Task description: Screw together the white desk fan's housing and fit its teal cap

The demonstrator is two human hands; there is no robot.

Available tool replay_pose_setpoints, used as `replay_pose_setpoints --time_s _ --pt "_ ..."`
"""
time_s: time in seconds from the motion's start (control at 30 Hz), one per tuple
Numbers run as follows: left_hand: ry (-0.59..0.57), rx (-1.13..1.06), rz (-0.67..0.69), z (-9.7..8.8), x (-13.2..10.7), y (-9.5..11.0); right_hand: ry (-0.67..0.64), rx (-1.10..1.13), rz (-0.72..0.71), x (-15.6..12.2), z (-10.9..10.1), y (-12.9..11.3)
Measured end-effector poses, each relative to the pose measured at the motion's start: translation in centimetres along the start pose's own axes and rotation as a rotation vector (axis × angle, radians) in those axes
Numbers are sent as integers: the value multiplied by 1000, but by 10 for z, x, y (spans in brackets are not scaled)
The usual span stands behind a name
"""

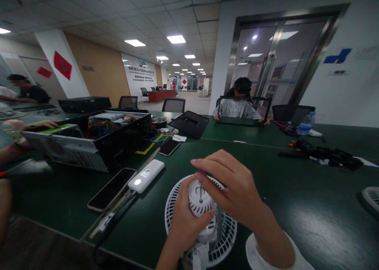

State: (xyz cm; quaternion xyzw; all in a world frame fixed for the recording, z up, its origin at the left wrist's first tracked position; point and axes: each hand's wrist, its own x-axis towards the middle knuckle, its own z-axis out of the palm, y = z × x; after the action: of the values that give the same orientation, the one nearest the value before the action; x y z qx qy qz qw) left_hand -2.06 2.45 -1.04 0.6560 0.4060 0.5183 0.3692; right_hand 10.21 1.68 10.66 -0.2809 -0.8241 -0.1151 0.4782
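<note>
A white fan [217,244] lies with its round grille face down on the green table and its motor housing pointing up. My left hand [185,218] is wrapped around the side of the housing, thumb on the near right. Above the housing, my right hand [233,187] pinches a small screwdriver [201,191] between thumb and fingers. Its thin metal shaft stands nearly upright, with the tip at the back of the housing. Only a bit of purple shows between the fingertips, and most of the handle is hidden.
Left of the fan lie a white power bank [147,176] with a cable and a phone [111,189]; another phone [169,147] is farther back. An opened computer case [118,139] has a co-worker's hand on it. Opposite, a person holds a black frame [244,124]. A water bottle [306,122] stands right.
</note>
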Motion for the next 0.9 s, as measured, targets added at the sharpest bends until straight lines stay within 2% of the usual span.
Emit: replay_pose_setpoints --time_s 0.23,0.4,0.57,0.7,0.8,0.9 --pt "-6 6 -1 0 -1 -1 3 137 -4 0 -3 0" --pt "-4 2 4 0 -1 0 36 41 18 0 -2 -1" --pt "-19 -1 14 -1 0 3 39 140 13 0 -3 -2" --pt "-9 18 -1 0 -1 1 70 77 13 0 -3 -2" --pt "-9 13 -5 1 -1 0 35 46 24 0 -3 -3" --pt "-2 -3 26 1 0 0 -22 130 10 -1 -3 -3"
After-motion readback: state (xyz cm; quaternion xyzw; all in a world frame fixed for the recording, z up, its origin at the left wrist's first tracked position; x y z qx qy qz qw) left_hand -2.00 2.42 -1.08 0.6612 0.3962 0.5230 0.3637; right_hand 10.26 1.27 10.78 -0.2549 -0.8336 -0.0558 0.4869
